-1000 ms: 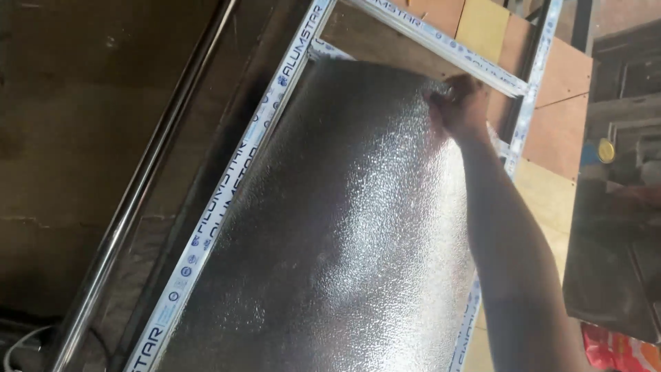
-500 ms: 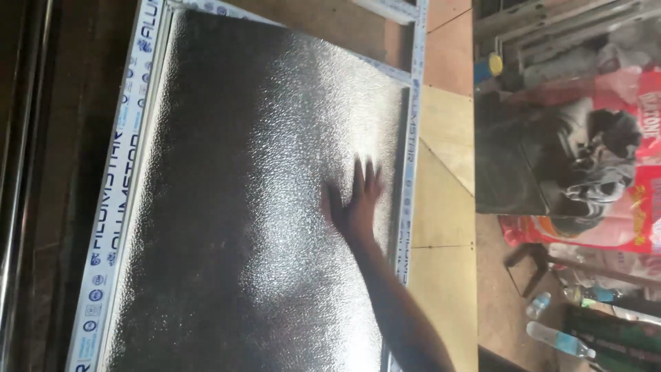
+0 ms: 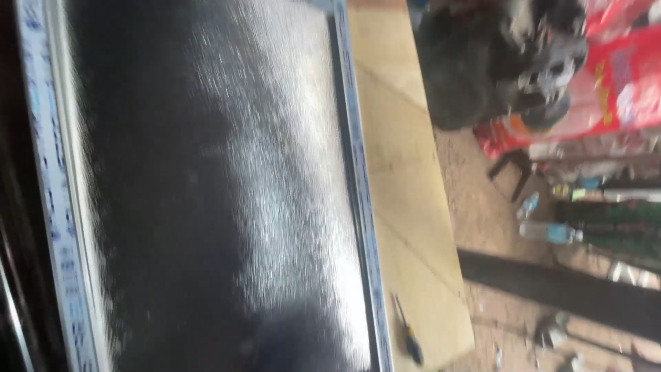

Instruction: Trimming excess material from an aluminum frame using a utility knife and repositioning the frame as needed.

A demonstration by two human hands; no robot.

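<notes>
A big shiny bumpy sheet (image 3: 206, 186) is seen filling most of the picture. It is set inside a pale metal frame (image 3: 361, 207) with blue marks along its bars. One bar is seen down the left side and one down the right side of the sheet. The picture is blurred, so small things are hard to make out.

No hand is seen in the picture. It cannot be told if the hands are spread, closed or pinching anything. A dark shadow is seen low on the sheet.

The frame is laid on a light wooden board (image 3: 406, 172). A small screwdriver (image 3: 407, 331) with a blue and yellow handle is seen lying on the board, just beside the right bar of the frame, near the bottom.

To the right of the board, a dirt floor (image 3: 496, 227) is seen. A red bag (image 3: 620, 83) and a dark heap (image 3: 482, 62) are piled at the top right. Plastic bottles (image 3: 551, 231) are seen lying on the floor, well apart from the sheet. A long dark shadow is cast across the floor.
</notes>
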